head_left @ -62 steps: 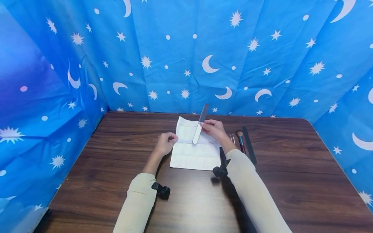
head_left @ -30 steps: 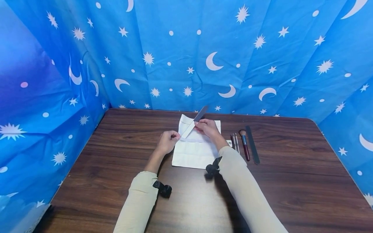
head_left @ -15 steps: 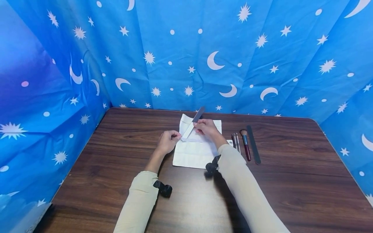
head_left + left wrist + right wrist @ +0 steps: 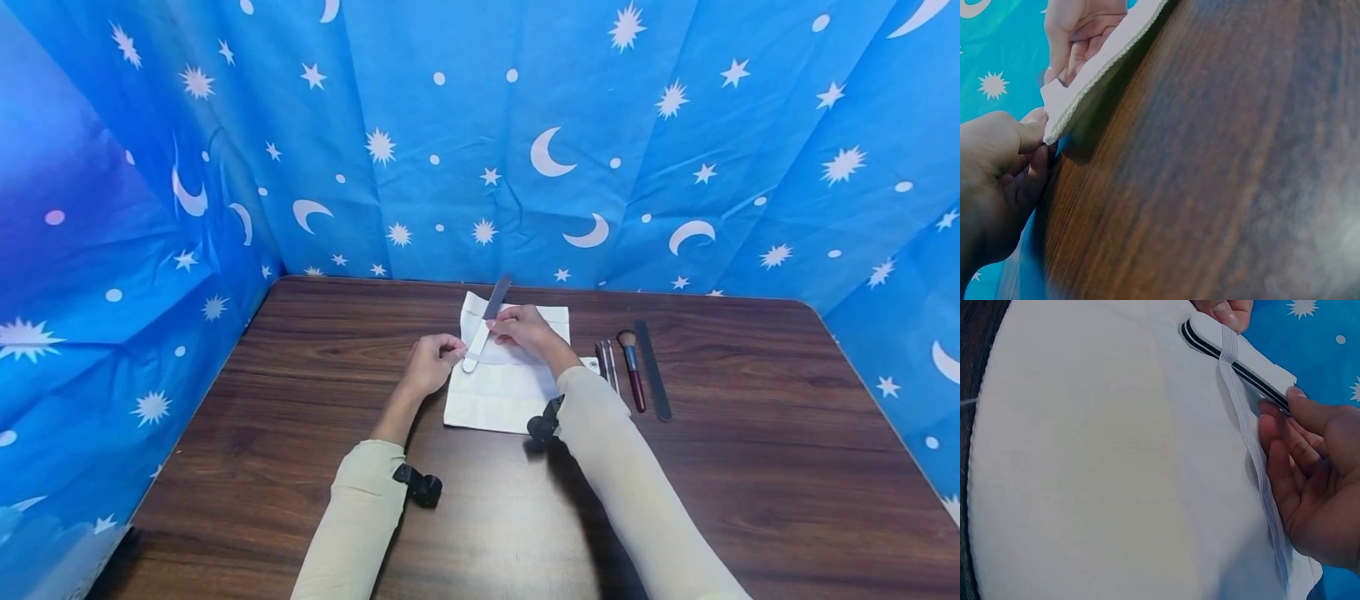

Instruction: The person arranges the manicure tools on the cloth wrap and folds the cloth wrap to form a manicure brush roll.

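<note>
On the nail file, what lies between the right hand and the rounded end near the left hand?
A white elastic band crosses over the nail file there, between the right hand and that end; the right wrist view shows it.

The bare left hand (image 4: 432, 365) pinches with thumb against fingers, its forearm in a pale cream fabric sleeve (image 4: 354, 512). The bare right hand (image 4: 529, 332) also pinches, fingers curled, its matching cream fabric sleeve (image 4: 637, 471) slanting in from the lower right.

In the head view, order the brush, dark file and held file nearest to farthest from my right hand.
1. Held file, pinched in your right hand.
2. Brush, right of the cloth.
3. Dark file, right of the brush.
</note>
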A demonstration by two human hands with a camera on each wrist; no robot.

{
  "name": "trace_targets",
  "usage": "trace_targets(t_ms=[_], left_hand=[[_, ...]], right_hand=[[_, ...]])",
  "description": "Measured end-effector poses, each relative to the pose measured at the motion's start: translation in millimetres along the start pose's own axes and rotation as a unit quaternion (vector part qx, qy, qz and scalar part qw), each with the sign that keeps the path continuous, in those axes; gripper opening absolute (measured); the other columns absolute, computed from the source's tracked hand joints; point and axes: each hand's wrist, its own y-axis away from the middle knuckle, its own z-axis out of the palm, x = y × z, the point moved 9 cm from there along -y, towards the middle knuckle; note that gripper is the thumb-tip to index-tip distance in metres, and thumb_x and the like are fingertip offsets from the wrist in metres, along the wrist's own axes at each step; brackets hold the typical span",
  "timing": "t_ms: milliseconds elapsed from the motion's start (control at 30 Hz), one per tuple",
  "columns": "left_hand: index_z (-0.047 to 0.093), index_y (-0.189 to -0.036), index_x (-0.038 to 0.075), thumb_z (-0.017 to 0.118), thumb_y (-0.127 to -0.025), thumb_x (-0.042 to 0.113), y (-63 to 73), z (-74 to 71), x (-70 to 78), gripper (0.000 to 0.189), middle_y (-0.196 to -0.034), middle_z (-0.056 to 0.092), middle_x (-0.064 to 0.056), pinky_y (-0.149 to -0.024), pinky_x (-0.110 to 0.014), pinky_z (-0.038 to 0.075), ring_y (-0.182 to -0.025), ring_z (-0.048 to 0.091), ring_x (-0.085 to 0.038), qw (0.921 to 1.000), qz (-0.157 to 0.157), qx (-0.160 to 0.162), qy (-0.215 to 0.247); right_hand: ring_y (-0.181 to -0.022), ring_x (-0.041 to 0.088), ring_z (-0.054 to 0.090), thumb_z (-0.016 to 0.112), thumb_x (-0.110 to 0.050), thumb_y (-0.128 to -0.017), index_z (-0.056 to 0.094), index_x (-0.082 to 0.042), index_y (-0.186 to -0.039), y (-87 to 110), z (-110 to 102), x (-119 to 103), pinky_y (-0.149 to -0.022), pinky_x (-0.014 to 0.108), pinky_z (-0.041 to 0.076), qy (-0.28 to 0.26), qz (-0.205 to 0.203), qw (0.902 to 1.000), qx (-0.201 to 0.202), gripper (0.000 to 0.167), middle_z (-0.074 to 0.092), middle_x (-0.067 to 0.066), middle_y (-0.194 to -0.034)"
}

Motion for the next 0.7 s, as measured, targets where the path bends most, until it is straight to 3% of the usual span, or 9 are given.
trace_targets(t_ms=[133, 367, 533, 700], left_hand=[[0.076, -0.098, 0.010, 0.064, -0.100, 0.018, -0.7, -0.9, 1.1, 0.014, -0.095, 0.074, -0.005, -0.080, -0.032, 0.042, -0.085, 0.059, -0.020, 0.9999, 0.011, 0.008, -0.003], [0.076, -0.096, 0.008, 0.066, -0.099, 0.016, -1.8, -1.3, 1.1, 0.013, -0.090, 0.073, -0.006, -0.074, -0.029, 0.042, -0.079, 0.058, -0.017, 0.9996, 0.024, 0.015, 0.005], [0.076, -0.095, 0.008, 0.066, -0.098, 0.016, -0.5, -2.6, 2.1, 0.013, -0.089, 0.073, -0.006, -0.074, -0.029, 0.043, -0.077, 0.058, -0.016, 0.9993, 0.030, 0.020, 0.013], [0.076, -0.094, 0.008, 0.067, -0.098, 0.014, -0.4, -2.8, 2.7, 0.012, -0.089, 0.074, -0.006, -0.074, -0.029, 0.043, -0.078, 0.059, -0.016, 0.9989, 0.039, 0.025, 0.010]], right_hand=[[-0.073, 0.006, 0.059, 0.066, -0.015, -0.099, 0.067, 0.004, -0.109, 2.7, 6.4, -5.2, -0.069, 0.018, 0.049, 0.056, -0.014, 0.9977, -0.034, 0.022, 0.075, 0.003, -0.089], [-0.078, 0.007, 0.055, 0.062, -0.017, -0.100, 0.068, 0.001, -0.099, 7.5, 16.7, -13.3, -0.073, 0.019, 0.046, 0.145, -0.040, 0.9848, -0.087, 0.020, 0.079, 0.014, -0.103], [-0.084, 0.006, 0.062, 0.058, -0.016, -0.102, 0.068, 0.003, -0.101, 12.5, 23.5, -18.4, -0.078, 0.021, 0.050, 0.173, -0.054, 0.9767, -0.115, 0.021, 0.078, 0.017, -0.107], [-0.081, 0.006, 0.061, 0.059, -0.016, -0.102, 0.069, 0.003, -0.100, 12.0, 25.8, -17.0, -0.077, 0.021, 0.050, 0.178, -0.058, 0.9746, -0.123, 0.021, 0.079, 0.014, -0.100]])
